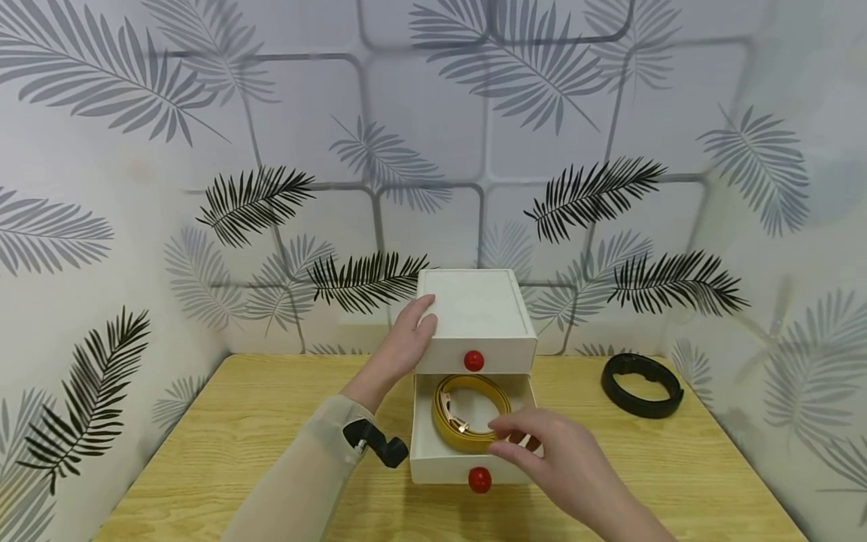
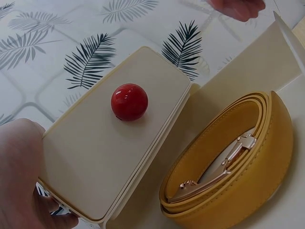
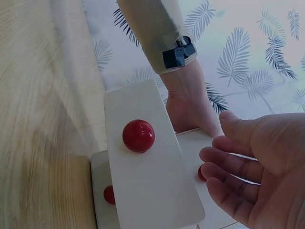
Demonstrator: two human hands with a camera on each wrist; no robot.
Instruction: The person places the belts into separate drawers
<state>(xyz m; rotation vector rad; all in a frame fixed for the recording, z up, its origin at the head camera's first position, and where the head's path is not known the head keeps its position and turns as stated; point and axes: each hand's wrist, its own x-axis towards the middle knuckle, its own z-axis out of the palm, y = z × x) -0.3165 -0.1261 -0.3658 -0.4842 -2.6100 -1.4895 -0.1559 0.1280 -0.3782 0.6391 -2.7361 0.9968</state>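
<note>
A white drawer box (image 1: 476, 305) with red knobs stands on the table, one drawer (image 1: 443, 470) pulled out. In that drawer a coiled yellow belt (image 1: 452, 435) lies, its gold buckle (image 2: 214, 174) on the inner side of the coil. My left hand (image 1: 412, 331) rests on the box's upper left edge, its fingers against the side in the left wrist view. Over the drawer's right side hovers my right hand (image 1: 565, 461), fingertips close to the belt in the head view. Its fingers (image 3: 233, 164) are loosely bent with nothing between them.
A coiled black belt (image 1: 642, 385) lies on the wooden table (image 1: 271, 436) to the right of the box. Behind the table rises a leaf-patterned wall (image 1: 433, 150). Below the pulled-out drawer, another drawer's red knob (image 3: 109, 194) shows in the right wrist view.
</note>
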